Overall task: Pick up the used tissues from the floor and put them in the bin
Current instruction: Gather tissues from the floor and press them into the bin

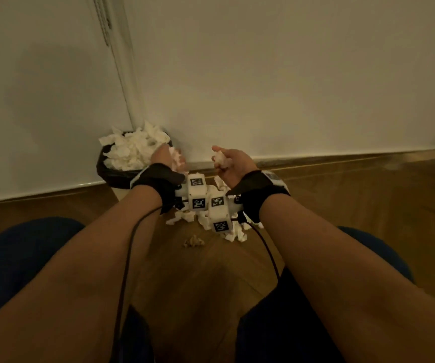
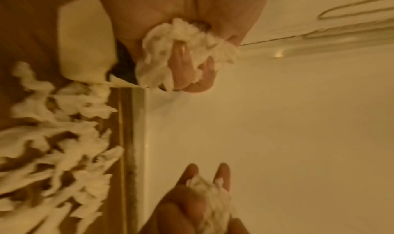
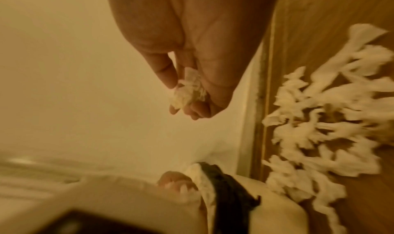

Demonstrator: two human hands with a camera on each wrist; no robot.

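Here, left grip point(image 1: 167, 159) clutching tissues point(image 1: 178, 161) at bin point(image 1: 111, 174) rim, right grip point(image 1: 230, 161) clutching wad point(image 1: 220, 159) above skirting.

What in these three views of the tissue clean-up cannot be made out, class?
- Head view: wrist cameras hide part of the white crumpled tissues on the wooden floor.
- Head view: heaped tissues hide the inside of the black-lined bin.
- Wrist views: floor tissues blurred, uncountable.

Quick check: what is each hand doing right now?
Left hand: grips a tissue wad beside the bin.
Right hand: pinches a small crumpled tissue.
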